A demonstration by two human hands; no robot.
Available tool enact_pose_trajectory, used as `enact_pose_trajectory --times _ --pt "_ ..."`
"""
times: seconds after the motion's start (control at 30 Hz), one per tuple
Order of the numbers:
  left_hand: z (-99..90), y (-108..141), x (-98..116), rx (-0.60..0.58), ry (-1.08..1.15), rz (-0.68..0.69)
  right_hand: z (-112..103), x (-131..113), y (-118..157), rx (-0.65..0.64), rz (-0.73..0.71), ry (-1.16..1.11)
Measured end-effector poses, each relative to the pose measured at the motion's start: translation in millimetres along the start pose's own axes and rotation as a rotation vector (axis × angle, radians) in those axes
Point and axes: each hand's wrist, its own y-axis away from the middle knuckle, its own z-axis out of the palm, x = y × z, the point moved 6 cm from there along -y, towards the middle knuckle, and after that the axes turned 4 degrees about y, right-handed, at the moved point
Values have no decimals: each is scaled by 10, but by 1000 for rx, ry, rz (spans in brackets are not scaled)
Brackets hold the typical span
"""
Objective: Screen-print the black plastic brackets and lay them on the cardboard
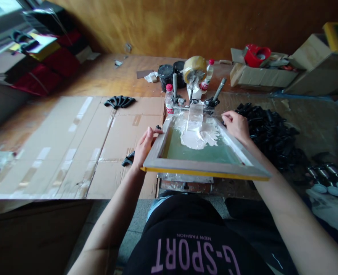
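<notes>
A screen-printing frame (203, 167) with green mesh is held in a clamp stand in front of me, its front edge raised. A pool of white ink (193, 139) lies on the mesh beneath a clear squeegee-like block (196, 116). My left hand (144, 147) is at the frame's left edge, thumb up and index finger stretched out; its lower fingers are hidden. A small black piece (158, 127) shows by its fingertip. My right hand (237, 124) is at the frame's right edge, fingers curled together around something dark, mostly hidden.
Cardboard (71, 149) covers the left of the table, with a row of black curved handles (119, 101) and another black part (128, 158). A heap of black parts (267, 131) lies at right. Bottles (169, 99), black tubs (166, 74) and an open box (264, 76) stand behind.
</notes>
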Motion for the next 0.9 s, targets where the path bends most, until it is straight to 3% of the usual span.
enact_pose_trajectory --times 0.1,0.2,0.27,0.33,0.43,0.5,0.53,0.6,0.67,0.8,0.9 --pt "196 -225 383 7 138 170 259 212 312 -121 8 -8" --pt "351 -380 544 4 185 213 713 18 749 -248 -158 21" --pt "380 -355 467 47 228 206 957 -183 976 -308 -263 100" --pt "423 -204 169 50 254 93 1072 -338 1113 -349 -245 168" --pt "648 254 -635 -177 199 -387 1029 -589 1285 -347 -130 165" --pt "711 574 -1067 -237 234 -576 964 -873 1424 -300 -218 100" --pt "679 675 -1216 -208 263 -610 953 -1018 1491 -297 -318 49" --pt "457 745 -1394 -79 284 -592 960 -1159 1555 -328 -505 -54" --pt "31 690 -1467 67 213 -538 952 -955 1432 -334 -530 -75" --pt "-1158 525 -1482 370 -80 -432 868 230 872 -221 -194 250" --pt "-1828 514 -1541 509 -314 -470 989 954 675 -311 -127 459"
